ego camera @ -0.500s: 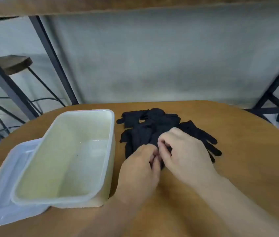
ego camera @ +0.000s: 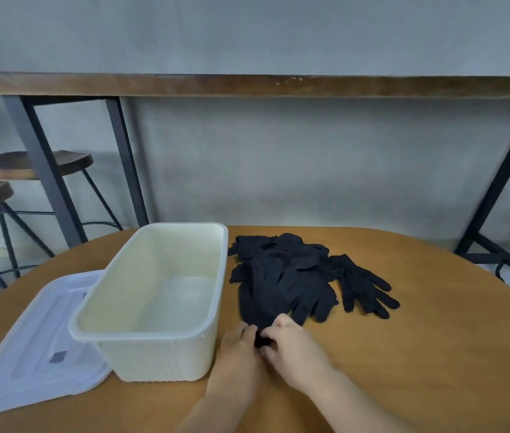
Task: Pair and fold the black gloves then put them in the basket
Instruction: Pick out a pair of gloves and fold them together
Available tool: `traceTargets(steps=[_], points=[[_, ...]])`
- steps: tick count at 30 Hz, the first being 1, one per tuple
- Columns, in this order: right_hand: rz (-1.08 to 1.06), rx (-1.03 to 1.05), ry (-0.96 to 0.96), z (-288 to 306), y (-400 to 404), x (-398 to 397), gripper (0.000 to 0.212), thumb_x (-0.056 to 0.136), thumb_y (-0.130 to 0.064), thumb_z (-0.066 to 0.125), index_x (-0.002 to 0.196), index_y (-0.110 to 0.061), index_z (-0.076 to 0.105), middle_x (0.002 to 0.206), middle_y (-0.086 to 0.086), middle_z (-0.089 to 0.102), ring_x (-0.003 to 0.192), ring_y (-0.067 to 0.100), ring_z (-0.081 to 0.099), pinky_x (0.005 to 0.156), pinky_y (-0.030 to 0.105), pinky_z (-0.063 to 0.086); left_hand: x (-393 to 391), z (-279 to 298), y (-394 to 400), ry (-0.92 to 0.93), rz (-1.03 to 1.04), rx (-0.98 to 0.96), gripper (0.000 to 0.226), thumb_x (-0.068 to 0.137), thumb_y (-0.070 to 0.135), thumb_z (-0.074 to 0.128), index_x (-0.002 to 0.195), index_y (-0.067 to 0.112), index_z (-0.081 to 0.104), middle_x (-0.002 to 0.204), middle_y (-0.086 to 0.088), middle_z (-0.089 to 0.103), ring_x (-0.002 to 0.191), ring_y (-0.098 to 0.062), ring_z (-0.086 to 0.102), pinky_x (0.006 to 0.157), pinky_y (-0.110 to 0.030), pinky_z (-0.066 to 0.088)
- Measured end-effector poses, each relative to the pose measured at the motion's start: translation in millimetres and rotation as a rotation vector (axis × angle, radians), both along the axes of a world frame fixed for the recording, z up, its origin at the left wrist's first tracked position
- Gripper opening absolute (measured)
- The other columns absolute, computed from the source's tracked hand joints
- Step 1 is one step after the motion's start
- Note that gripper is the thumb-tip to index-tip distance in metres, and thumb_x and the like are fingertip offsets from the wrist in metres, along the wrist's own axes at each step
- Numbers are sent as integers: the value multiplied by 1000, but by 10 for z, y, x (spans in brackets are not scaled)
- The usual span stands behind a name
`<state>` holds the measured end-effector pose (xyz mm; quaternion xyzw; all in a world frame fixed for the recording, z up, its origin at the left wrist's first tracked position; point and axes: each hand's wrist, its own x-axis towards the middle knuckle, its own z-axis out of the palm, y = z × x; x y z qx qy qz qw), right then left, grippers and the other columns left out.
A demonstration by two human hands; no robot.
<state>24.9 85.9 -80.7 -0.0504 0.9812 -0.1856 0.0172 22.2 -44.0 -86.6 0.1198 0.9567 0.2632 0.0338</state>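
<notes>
2 hands, left hand [ego camera: 237, 348] & right hand [ego camera: 291, 346], pinch glove cuff [ego camera: 261, 339] at pile's [ego camera: 288, 276] 6 o'clock; pulling could drag neighbours, tangle pairs.

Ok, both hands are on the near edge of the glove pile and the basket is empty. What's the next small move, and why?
Probably draw one glove free toward you. The left hand and right hand both pinch the near edge of the black gloves, which lie heaped and unpaired beside the basket.
</notes>
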Motion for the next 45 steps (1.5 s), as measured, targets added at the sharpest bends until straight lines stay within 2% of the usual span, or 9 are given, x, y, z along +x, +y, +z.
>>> traceTargets(steps=[7, 10, 17, 26, 30, 33, 36, 40, 45], points=[[-57, -182, 13, 420, 126, 39, 21, 102, -25, 43, 91, -19, 59, 98, -7, 53, 76, 14, 59, 72, 32, 52, 66, 190, 33, 143, 14, 31, 38, 98, 27, 49, 137, 26, 47, 132, 9, 50, 123, -8, 45, 103, -19, 36], [-72, -287, -103, 871, 341, 133, 19, 102, -31, 41, 95, -26, 58, 77, -5, 71, 59, 2, 59, 57, 20, 44, 106, 462, 112, 207, -2, 152, 25, 98, 32, 49, 121, 28, 57, 106, 11, 61, 94, -6, 56, 76, -15, 42], [-81, -683, -200, 1355, 745, 190, 18, 91, -19, 68, 108, -26, 67, 85, 3, 77, 81, 17, 73, 81, 31, 58, -56, 1110, 256, -7, -120, 426, 10, 95, 28, 57, 98, 31, 66, 62, 13, 62, 54, 4, 59, 50, -7, 37], [-97, -680, 219, 1687, 724, 291, 15, 91, -21, 67, 92, -33, 76, 80, -7, 76, 75, 6, 70, 69, 17, 53, -50, 1527, 314, 257, -146, 552, 17, 93, 24, 61, 100, 34, 73, 81, 17, 70, 80, 0, 64, 73, -16, 50], [-17, -533, 125, 1367, 681, 493, 23, 88, -21, 69, 82, -42, 75, 73, -9, 73, 67, 16, 65, 58, 33, 50, 184, 1137, 164, 315, -266, 380, 19, 90, 20, 63, 94, 37, 69, 88, 25, 63, 87, 8, 57, 76, -9, 43], [19, -362, -156, 848, 632, 621, 18, 88, -22, 67, 91, -38, 75, 80, -6, 72, 56, 3, 54, 56, 22, 47, 345, 624, 30, 185, -376, 86, 20, 92, 19, 58, 100, 34, 71, 97, 22, 63, 91, 4, 56, 82, -14, 45], [31, -301, -368, 464, 566, 726, 19, 85, -30, 61, 97, -34, 75, 99, -11, 69, 77, 4, 63, 75, 22, 53, 428, 256, -58, 53, -454, -89, 44, 89, 2, 50, 116, 32, 68, 118, 20, 62, 111, 2, 49, 93, -11, 38], [-26, -303, -327, 386, 546, 664, 32, 87, -35, 52, 91, -13, 74, 105, -8, 67, 96, 18, 64, 86, 33, 52, 401, 214, -23, 101, -351, -21, 41, 95, 5, 45, 117, 31, 66, 117, 21, 59, 110, 4, 46, 86, -5, 32], [7, -150, -239, 284, 501, 628, 14, 89, -37, 64, 95, -31, 75, 103, -16, 58, 91, 8, 59, 86, 31, 53, 306, 140, 110, 133, -346, -2, 33, 95, 36, 54, 126, 27, 59, 124, 16, 52, 117, -3, 41, 94, -14, 34]])
